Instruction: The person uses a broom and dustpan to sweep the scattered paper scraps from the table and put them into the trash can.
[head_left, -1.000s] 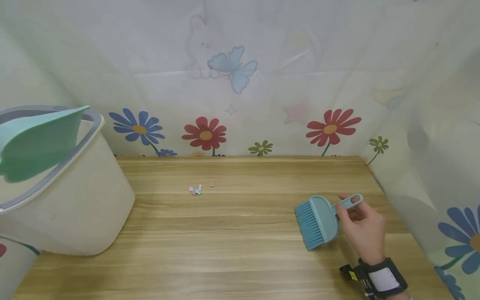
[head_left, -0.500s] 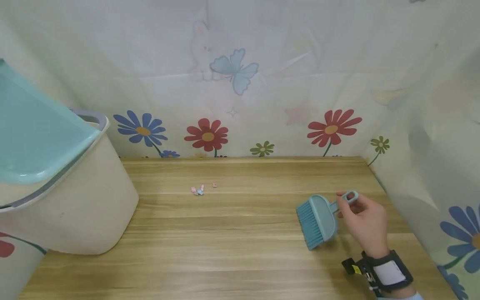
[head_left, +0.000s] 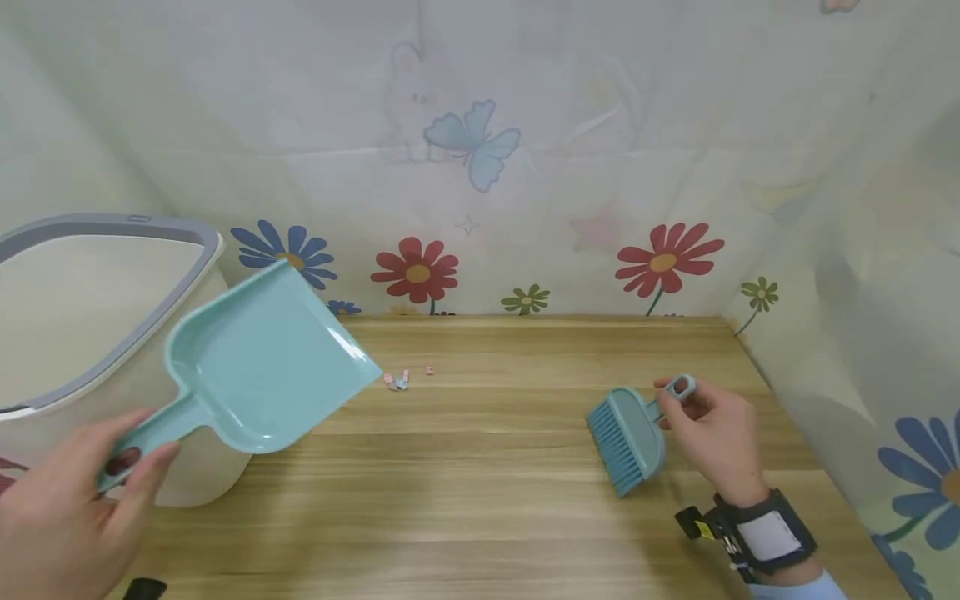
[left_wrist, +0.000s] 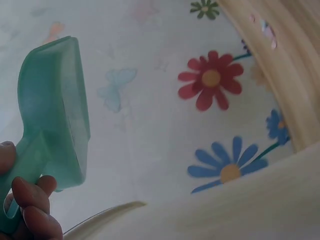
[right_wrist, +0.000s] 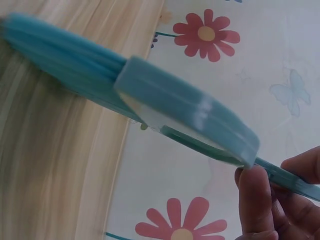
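Note:
My left hand [head_left: 71, 508] grips the handle of a light blue dustpan [head_left: 262, 358], held up in front of the white bin with its flat edge towards the right. In the left wrist view the dustpan [left_wrist: 52, 112] shows side-on, fingers curled about its handle. On the right, my right hand [head_left: 712, 437] pinches the handle of a small blue hand brush [head_left: 636, 429], bristles facing left. The right wrist view shows the brush [right_wrist: 185, 112] from its edge, with thumb and fingers on the handle. A few tiny pink and blue bits [head_left: 397, 381] lie on the table just past the dustpan's tip.
A white bin [head_left: 202, 467] with a grey rim stands at the left, partly behind the dustpan. The wood-grain table [head_left: 480, 500] runs back to a flower-printed cloth [head_left: 562, 108], which also hangs along the right side.
The dustpan has come out from over the bin, moving right and down, and my left hand has entered view holding it. The right hand with the brush has shifted slightly left.

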